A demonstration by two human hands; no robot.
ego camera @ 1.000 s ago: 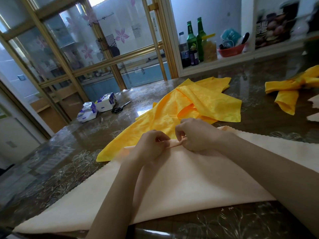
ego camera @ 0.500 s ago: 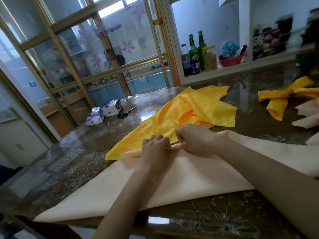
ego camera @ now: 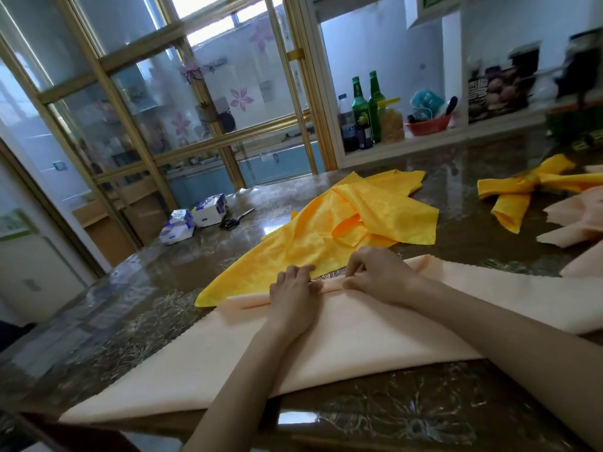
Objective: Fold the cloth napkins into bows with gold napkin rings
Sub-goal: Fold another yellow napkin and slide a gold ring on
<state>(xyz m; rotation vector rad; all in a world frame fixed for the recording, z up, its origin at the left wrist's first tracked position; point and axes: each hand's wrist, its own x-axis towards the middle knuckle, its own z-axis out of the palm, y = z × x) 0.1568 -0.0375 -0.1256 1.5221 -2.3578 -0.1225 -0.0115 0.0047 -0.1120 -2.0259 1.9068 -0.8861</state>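
A peach napkin (ego camera: 342,347) lies on the table as a wide triangle, its far point rolled back into a narrow fold. My left hand (ego camera: 292,296) and my right hand (ego camera: 380,275) sit side by side on that fold, fingers curled over its rolled edge. Just beyond them lies a loose yellow napkin (ego camera: 329,239), crumpled at its far end. A finished yellow bow (ego camera: 522,190) rests at the far right. No gold ring is visible.
Peach cloth pieces (ego camera: 574,220) lie at the right edge. Two tissue packs (ego camera: 192,218) and scissors (ego camera: 235,220) sit at the table's far left. Bottles (ego camera: 367,112) and a red bowl (ego camera: 427,125) stand on the shelf behind. The dark glossy table (ego camera: 391,415) edge runs close below.
Both hands have rolled the peach napkin's far point further back toward me, and the fold is now longer. The view has tilted upward.
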